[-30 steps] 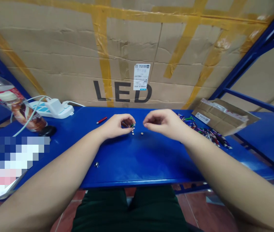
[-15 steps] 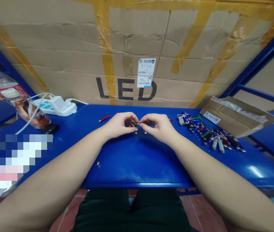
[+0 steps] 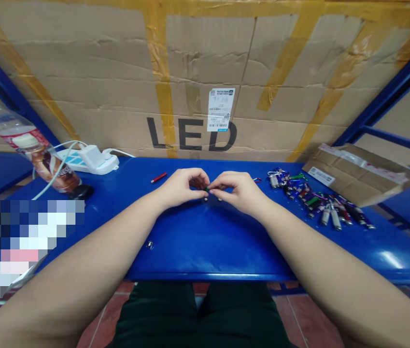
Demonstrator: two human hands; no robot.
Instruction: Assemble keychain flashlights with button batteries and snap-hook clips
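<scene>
Both hands meet over the middle of the blue table (image 3: 205,241). My left hand (image 3: 183,186) is closed on a small green keychain flashlight (image 3: 205,189). My right hand (image 3: 237,189) pinches at the flashlight's end with thumb and forefinger. Small round button cells (image 3: 219,198) lie on the table just under the hands. A heap of several coloured keychain flashlights (image 3: 317,200) lies to the right of my right hand.
A red flashlight (image 3: 158,178) lies behind my left hand. A small metal part (image 3: 149,244) rests near the front edge. A drink bottle (image 3: 41,157), a white power strip (image 3: 89,159) and a black lump stand at left; a flat cardboard packet (image 3: 357,171) at right. A large LED carton forms the back wall.
My right hand has moved left from open space to meet my left hand at the green flashlight. The view has shifted slightly.
</scene>
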